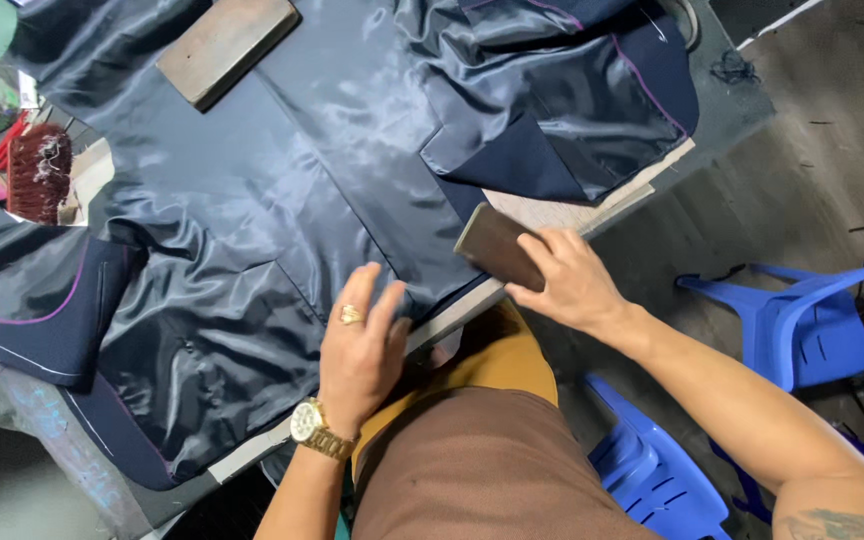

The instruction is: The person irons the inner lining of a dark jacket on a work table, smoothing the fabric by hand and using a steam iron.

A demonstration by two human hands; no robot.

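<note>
Our left hand [360, 345] lies flat, fingers spread, on the navy lining [282, 200]; our right hand [570, 280] grips a dark block [497, 246], seemingly metal, at the table edge [452, 318], where it could slip off.

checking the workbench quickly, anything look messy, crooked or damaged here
Nothing looks damaged. The navy lining is rumpled near the left hand, which presses it flat. The right hand holds a dark block at the table edge. A second block lies askew.
</note>
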